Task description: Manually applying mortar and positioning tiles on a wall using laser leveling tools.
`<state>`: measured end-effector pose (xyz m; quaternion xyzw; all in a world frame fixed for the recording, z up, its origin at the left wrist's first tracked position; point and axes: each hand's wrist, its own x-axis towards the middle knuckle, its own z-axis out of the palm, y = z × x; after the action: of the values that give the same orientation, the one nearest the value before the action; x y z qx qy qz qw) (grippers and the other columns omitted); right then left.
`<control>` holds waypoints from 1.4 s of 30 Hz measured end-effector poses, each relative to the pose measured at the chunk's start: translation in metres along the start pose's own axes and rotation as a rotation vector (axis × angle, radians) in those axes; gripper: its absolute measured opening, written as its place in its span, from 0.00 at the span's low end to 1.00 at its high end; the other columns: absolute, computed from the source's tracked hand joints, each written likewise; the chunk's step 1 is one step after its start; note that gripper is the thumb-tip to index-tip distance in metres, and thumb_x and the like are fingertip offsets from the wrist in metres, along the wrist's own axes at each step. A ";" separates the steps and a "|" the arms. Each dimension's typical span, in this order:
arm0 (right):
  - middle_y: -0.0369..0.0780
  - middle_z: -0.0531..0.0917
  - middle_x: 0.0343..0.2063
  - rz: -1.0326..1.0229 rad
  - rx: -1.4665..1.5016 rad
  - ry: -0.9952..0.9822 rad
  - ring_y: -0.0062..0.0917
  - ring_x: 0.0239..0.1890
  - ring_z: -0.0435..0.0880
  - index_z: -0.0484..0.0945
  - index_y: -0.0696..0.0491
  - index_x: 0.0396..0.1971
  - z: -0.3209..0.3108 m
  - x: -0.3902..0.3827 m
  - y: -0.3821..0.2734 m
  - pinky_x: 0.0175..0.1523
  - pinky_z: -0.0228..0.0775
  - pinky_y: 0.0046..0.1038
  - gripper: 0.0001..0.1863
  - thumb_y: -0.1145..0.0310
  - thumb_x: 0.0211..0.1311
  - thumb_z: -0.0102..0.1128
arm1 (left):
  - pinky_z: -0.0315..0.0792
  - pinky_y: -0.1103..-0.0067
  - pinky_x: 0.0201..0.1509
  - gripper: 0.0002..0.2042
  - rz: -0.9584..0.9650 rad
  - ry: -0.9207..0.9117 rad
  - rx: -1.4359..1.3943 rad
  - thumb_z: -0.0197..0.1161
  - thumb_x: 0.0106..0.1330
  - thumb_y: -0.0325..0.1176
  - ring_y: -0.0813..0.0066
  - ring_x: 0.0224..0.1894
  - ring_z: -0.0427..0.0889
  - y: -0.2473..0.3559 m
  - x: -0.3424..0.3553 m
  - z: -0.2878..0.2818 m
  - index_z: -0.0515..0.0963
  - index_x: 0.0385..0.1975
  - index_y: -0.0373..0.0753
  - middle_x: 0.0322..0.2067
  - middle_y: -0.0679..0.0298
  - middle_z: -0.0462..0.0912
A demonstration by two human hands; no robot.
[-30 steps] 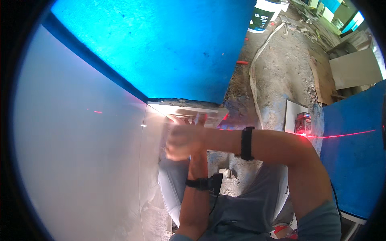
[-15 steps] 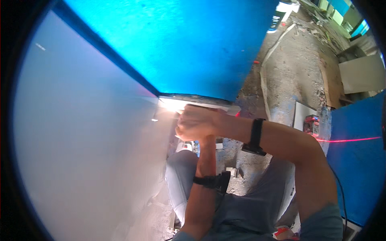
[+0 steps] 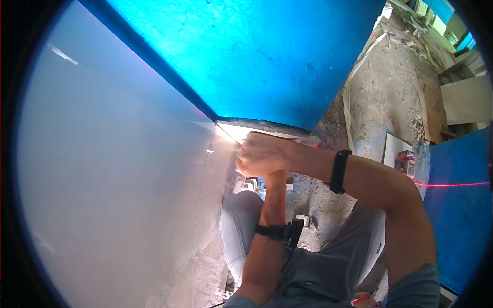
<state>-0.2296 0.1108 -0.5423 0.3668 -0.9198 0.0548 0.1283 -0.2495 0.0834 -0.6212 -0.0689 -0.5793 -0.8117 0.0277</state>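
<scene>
My right hand [image 3: 262, 153] is closed, knuckles up, in the low corner where a glossy pale panel [image 3: 118, 169] meets a blue wall [image 3: 241, 66]. What its fingers grip is hidden. Directly beneath it ends my left forearm; of my left hand [image 3: 275, 177] only the wrist end shows, its fingers covered by the right hand. Both hands are together, just in front of a white strip [image 3: 231, 132] along the blue wall's lower edge. A thin dark line runs from the corner toward my right fingers; I cannot tell whether it is a tool or a seam.
A red and black laser level [image 3: 405, 163] stands on the right, its red line crossing a second blue wall [image 3: 457, 205]. A white board [image 3: 396, 146] is beside it. Rubble and a brown sheet [image 3: 429, 108] lie on the rough floor [image 3: 380, 92]. Small items sit near my knees.
The whole view has shifted slightly, so the wall, panel and hands appear further right. My hands stay together in the corner, the right still closed over the left.
</scene>
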 end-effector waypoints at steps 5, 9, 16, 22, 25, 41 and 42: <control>0.33 0.78 0.12 -0.110 0.069 0.074 0.27 0.16 0.79 0.77 0.44 0.10 -0.011 0.014 -0.018 0.21 0.69 0.33 0.06 0.61 0.36 0.60 | 0.61 0.67 0.66 0.42 0.020 -0.009 0.020 0.65 0.65 0.41 0.62 0.62 0.65 0.019 -0.030 -0.046 0.43 0.72 0.42 0.63 0.55 0.63; 0.32 0.78 0.12 -0.044 -0.103 0.113 0.28 0.16 0.78 0.76 0.44 0.10 0.121 -0.002 -0.014 0.22 0.69 0.32 0.06 0.61 0.36 0.60 | 0.61 0.67 0.66 0.42 -0.022 -0.058 0.013 0.65 0.64 0.41 0.62 0.62 0.65 -0.004 0.012 -0.015 0.43 0.72 0.42 0.63 0.55 0.63; 0.24 0.67 0.08 0.499 -0.314 0.141 0.16 0.15 0.67 0.64 0.40 0.05 0.045 -0.016 -0.029 0.22 0.60 0.28 0.20 0.65 0.52 0.61 | 0.60 0.67 0.66 0.43 -0.029 -0.128 -0.028 0.66 0.64 0.41 0.62 0.63 0.64 -0.011 0.014 0.026 0.43 0.72 0.42 0.63 0.55 0.63; 0.28 0.69 0.07 0.465 -0.309 0.262 0.21 0.13 0.68 0.69 0.40 0.04 0.024 -0.016 -0.034 0.20 0.61 0.30 0.14 0.59 0.36 0.65 | 0.60 0.67 0.66 0.44 -0.011 -0.151 0.004 0.67 0.63 0.41 0.62 0.63 0.64 -0.009 0.026 0.018 0.43 0.72 0.42 0.63 0.55 0.63; 0.29 0.70 0.07 0.452 -0.312 0.305 0.22 0.12 0.69 0.70 0.40 0.04 0.032 -0.014 -0.029 0.20 0.61 0.30 0.12 0.57 0.31 0.66 | 0.60 0.67 0.66 0.44 0.004 -0.158 0.017 0.67 0.63 0.41 0.62 0.63 0.64 -0.009 0.010 0.001 0.43 0.72 0.42 0.63 0.55 0.62; 0.46 0.83 0.24 1.355 0.854 0.657 0.41 0.26 0.82 0.80 0.53 0.24 0.063 -0.118 -0.121 0.31 0.72 0.37 0.16 0.57 0.60 0.52 | 0.61 0.66 0.62 0.51 -0.241 -0.218 0.176 0.74 0.56 0.41 0.65 0.61 0.66 0.026 -0.028 -0.048 0.41 0.71 0.43 0.60 0.56 0.65; 0.47 0.83 0.24 1.548 0.904 0.622 0.41 0.26 0.82 0.79 0.55 0.25 0.098 -0.139 -0.125 0.32 0.72 0.36 0.17 0.56 0.61 0.51 | 0.61 0.62 0.60 0.49 -0.273 -0.267 0.218 0.72 0.58 0.47 0.67 0.60 0.68 0.026 -0.035 -0.033 0.41 0.70 0.45 0.57 0.57 0.69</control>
<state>-0.0660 0.0932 -0.6740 -0.3609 -0.7239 0.5707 0.1415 -0.2143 0.0428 -0.6122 -0.0932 -0.6661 -0.7242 -0.1522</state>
